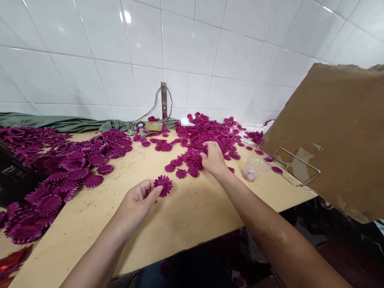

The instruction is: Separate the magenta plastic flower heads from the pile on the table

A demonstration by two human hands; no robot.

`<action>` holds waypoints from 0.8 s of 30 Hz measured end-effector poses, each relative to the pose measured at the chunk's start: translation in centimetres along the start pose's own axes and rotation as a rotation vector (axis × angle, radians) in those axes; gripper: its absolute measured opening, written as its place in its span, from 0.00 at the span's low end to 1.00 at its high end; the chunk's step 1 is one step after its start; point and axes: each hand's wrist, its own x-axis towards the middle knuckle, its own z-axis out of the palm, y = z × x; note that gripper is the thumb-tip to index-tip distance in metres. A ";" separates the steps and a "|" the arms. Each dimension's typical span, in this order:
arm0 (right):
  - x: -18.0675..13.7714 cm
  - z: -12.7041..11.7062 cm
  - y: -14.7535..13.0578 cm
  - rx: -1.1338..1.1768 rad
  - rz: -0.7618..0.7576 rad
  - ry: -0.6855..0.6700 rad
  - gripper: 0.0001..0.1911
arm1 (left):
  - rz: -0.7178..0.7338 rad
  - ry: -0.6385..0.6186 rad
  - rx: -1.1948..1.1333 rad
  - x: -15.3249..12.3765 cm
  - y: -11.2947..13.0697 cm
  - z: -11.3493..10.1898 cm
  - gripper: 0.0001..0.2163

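My left hand [138, 199] pinches a magenta fabric flower [163, 184] by its edge, just above the wooden table [186, 216]. Farther back, my right hand [212, 157] reaches into a loose pile of magenta flowers [207, 134] near the table's centre. Its fingers are curled down among the petals, and what they hold is hidden. A few single flowers [181, 173] lie between the two hands.
A big heap of stacked magenta flowers [66, 168] covers the left side. A brown cardboard sheet [336, 136] leans at the right over a wire frame [295, 166]. A clear plastic cup [254, 168] lies near it. Green cloth [60, 123] and a phone [151, 126] sit by the tiled wall.
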 end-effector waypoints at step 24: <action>-5.9 -0.7 -4.2 0.666 -0.009 -0.740 0.08 | 0.091 -0.115 -0.055 2.3 1.2 3.0 0.22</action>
